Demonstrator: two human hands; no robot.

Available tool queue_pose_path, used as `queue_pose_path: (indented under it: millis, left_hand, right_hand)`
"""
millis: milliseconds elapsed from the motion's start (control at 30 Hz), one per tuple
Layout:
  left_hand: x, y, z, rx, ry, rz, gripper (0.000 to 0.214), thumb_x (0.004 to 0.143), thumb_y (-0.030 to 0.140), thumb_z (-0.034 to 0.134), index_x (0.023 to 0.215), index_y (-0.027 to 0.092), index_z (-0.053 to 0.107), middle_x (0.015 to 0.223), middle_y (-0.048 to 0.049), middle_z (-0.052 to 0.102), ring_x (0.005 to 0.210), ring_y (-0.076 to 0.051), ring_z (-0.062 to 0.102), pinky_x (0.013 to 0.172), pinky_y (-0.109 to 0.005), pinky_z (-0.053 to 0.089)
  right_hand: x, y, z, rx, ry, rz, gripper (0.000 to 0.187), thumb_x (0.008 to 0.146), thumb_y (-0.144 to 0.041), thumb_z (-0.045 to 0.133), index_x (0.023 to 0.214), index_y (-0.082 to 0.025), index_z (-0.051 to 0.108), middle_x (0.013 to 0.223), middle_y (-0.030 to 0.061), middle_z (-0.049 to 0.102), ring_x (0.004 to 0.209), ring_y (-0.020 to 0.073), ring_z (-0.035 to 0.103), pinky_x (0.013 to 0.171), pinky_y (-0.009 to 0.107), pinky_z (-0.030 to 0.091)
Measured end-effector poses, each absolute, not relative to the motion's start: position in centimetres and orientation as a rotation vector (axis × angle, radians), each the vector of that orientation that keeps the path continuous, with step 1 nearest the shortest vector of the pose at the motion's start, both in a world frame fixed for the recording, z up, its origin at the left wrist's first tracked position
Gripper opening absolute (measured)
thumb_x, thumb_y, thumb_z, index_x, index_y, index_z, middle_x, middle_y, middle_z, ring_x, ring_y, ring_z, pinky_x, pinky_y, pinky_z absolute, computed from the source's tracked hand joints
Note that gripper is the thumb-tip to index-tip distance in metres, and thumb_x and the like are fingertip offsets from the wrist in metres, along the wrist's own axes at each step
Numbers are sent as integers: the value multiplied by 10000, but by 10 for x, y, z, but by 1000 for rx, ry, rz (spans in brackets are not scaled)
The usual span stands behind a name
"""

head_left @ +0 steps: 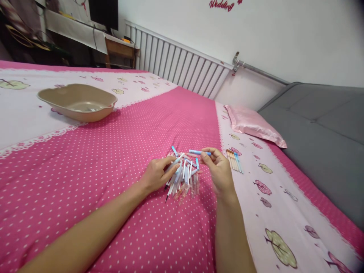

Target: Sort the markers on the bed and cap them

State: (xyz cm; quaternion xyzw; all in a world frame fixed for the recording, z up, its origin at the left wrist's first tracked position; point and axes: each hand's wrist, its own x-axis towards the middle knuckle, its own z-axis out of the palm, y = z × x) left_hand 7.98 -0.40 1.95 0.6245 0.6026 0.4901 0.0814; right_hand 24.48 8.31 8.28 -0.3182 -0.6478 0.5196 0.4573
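A heap of pen parts (186, 174), white, blue, pale pink and clear, lies on the pink dotted bedsheet. My right hand (220, 168) pinches a blue pen cap or barrel (196, 152) just above the heap's right side. On the left, my left hand (159, 172) has thumb and fingers closed around a slim whitish pen piece (176, 161) over the heap. To the right of my right hand, several pens (234, 161) with brown and blue ends lie side by side in a row.
A beige plastic basin (78, 100) with a few small pieces inside stands at the left on the bed. A pink pillow (254, 125) lies by the grey headboard (318, 121). White bed rails (176, 57) run along the far side. A desk (76, 28) with a monitor (104, 13) is behind.
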Motion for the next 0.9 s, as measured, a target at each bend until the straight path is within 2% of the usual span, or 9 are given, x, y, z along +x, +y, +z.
queue_pose_path:
  millis: [200,367,533,700,900]
  left_hand:
    - [79,-4,16,1978,1780,1470,274,898,347,479,1029,207,674,666,10,625,502,-92,470,549,-204,350]
    - [78,-3,17,2037,1806,1411,309,902,378,460,1036,198,673,738,-14,663,521,-95,487,553,-208,350]
    - [78,-3,17,2028,1825,1396,321,882,398,478,1035,208,687,665,-11,651,511,-108,497,561,-218,369]
    - [78,-3,15,2051,1793,1411,322,881,393,485,1049,220,698,771,-42,705,573,-130,565,601,-232,407]
    - [77,-2,12,2092,1775,1394,324,885,392,486,1065,228,700,759,-45,708,595,-133,581,615,-235,408]
  right_hand:
    - [248,75,92,-799,-1565,1343,256,682,-361,736,862,-192,668,737,-10,601,669,116,543,639,260,458]
    - [250,75,93,-787,-1615,1356,247,677,-358,736,842,-188,666,754,4,619,690,130,561,644,268,472]
    - [251,75,94,-784,-1668,1365,237,689,-364,729,840,-191,667,757,10,630,706,139,575,636,269,477]
    - [251,76,91,-779,-1693,1382,247,680,-365,737,849,-196,673,739,1,617,690,133,557,608,256,456]
    - [247,76,86,-756,-1690,1500,296,671,-386,750,871,-185,666,799,28,657,754,155,588,661,273,456]
